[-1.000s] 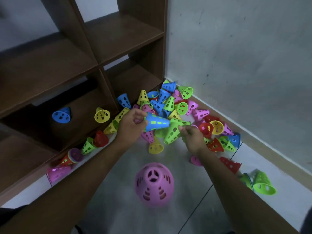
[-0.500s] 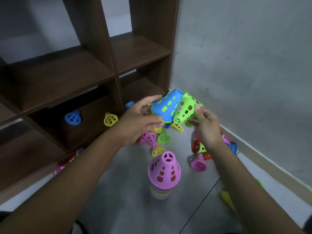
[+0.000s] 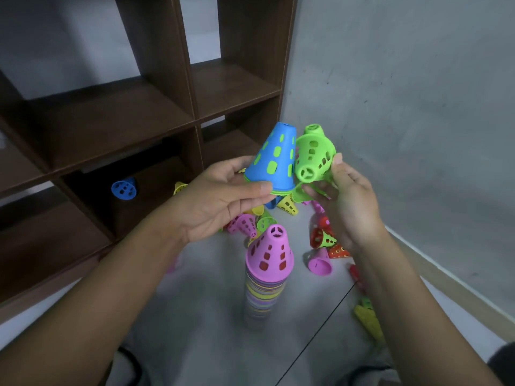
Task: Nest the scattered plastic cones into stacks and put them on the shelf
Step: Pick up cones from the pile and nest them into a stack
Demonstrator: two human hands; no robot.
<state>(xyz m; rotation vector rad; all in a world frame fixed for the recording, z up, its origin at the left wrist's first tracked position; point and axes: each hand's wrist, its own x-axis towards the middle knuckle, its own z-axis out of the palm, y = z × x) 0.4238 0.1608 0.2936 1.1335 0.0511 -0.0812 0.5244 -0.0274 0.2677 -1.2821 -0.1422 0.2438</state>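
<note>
My left hand (image 3: pixel 220 199) holds a blue cone (image 3: pixel 274 162) by its rim, tip up, with a green cone nested inside it showing through the holes. My right hand (image 3: pixel 345 201) grips green cones (image 3: pixel 313 160) right beside the blue one, touching it. Below them on the floor stands a tall stack of nested cones (image 3: pixel 266 291) topped by a pink cone (image 3: pixel 269 254). Loose cones (image 3: pixel 320 238) in pink, red, yellow and green lie scattered behind the stack, partly hidden by my hands. A brown wooden shelf (image 3: pixel 111 118) stands at the left.
A blue cone (image 3: pixel 124 188) lies in the lower shelf compartment, a yellow one (image 3: pixel 179 188) next to it. The grey wall (image 3: pixel 404 121) closes the right side, meeting the shelf in a corner. More cones (image 3: pixel 367 319) lie by my right forearm. My knees show at the bottom edge.
Both hands have risen from the floor pile with the blue and green cones, and the blue cone has turned tip up. My view has lifted; the pink-topped stack now appears taller.
</note>
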